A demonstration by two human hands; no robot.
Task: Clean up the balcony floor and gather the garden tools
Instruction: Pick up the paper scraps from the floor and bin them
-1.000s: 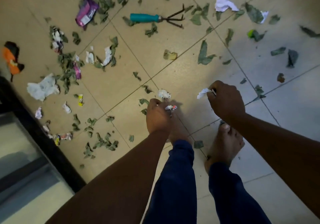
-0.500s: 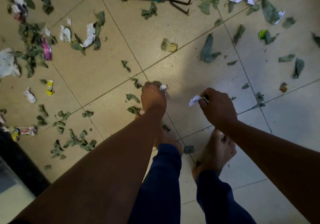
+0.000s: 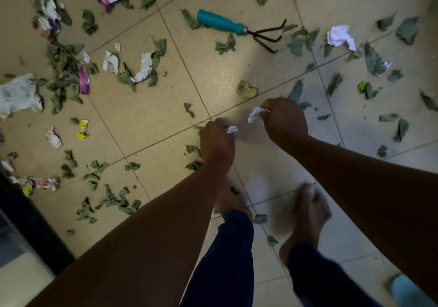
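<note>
left hand (image 3: pixel 216 143) grips paper scrap (image 3: pixel 231 130) | right hand (image 3: pixel 283 119) grips paper wad (image 3: pixel 254 114)

hand rake (image 3: pixel 241 28) on floor (image 3: pixel 151 117) ahead of both hands, leaves (image 3: pixel 64 79) heaped left

Dim, yellowish light; soft shadows; motion blur below.

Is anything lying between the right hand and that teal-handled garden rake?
Only a crumpled yellowish scrap on bare tile, just beyond the right hand; nothing tall blocks the rake. That hand already grips white paper.
</note>
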